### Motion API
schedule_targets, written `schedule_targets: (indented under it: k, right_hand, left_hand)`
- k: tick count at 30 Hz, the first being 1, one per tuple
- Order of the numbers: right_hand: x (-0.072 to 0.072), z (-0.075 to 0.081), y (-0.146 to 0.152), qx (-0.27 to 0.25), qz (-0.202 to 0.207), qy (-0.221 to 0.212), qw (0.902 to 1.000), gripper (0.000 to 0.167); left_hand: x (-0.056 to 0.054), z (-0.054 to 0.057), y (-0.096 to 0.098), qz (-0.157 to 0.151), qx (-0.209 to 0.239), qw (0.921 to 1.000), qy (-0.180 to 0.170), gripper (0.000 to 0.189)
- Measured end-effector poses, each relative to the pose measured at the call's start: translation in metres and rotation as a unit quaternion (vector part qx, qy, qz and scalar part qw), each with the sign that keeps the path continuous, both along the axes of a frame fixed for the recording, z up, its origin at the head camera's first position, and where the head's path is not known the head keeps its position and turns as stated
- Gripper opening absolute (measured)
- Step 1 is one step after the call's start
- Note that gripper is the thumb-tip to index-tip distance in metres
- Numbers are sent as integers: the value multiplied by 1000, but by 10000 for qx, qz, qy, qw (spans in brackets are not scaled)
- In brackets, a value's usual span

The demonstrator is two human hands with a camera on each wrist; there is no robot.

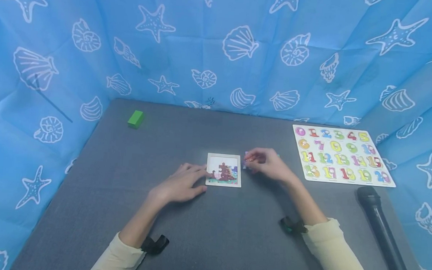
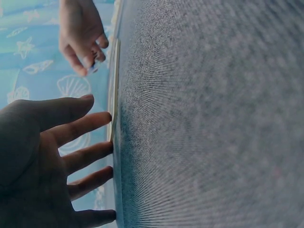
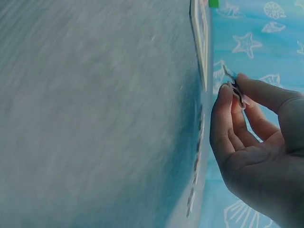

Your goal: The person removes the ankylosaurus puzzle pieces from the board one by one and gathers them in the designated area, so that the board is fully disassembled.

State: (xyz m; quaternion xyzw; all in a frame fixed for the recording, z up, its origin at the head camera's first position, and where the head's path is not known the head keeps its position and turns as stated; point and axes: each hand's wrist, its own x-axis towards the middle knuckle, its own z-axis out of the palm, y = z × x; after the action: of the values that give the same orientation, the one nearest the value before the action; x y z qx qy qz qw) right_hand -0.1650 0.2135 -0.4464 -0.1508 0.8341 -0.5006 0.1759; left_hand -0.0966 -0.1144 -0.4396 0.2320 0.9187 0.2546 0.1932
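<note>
A small square jigsaw puzzle in a pale frame point(image 1: 223, 184) lies mid-table, partly filled with brown and colourful pieces; its upper left shows bare white. My left hand point(image 1: 184, 182) lies at the frame's left side with fingers spread, fingertips right at its edge. Just right of the frame, my right hand point(image 1: 271, 164) pinches a jigsaw piece point(image 3: 235, 89) between thumb and fingers, above the table. Several loose pieces point(image 3: 195, 164) lie flat in a row below that hand, mostly hidden by it in the head view.
A number puzzle board point(image 1: 332, 154) lies at the right, with a black microphone point(image 1: 383, 235) in front of it. Toward the back left stands a green block point(image 1: 135, 119). A blue shell-patterned curtain point(image 1: 220, 49) borders the grey table point(image 1: 225, 241).
</note>
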Motion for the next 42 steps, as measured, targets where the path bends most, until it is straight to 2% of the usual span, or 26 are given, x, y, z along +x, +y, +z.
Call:
schedule_targets:
  k: [11,42]
  right_hand:
    - [-1,-8,11,223,-2,5,9998,22]
    - [-2,0,2,1246,-95,454,9911,13]
  left_hand:
    - [1,-1,0,-9,42,10000,42,47]
    - [1,1,0,-50,35,10000,49,47]
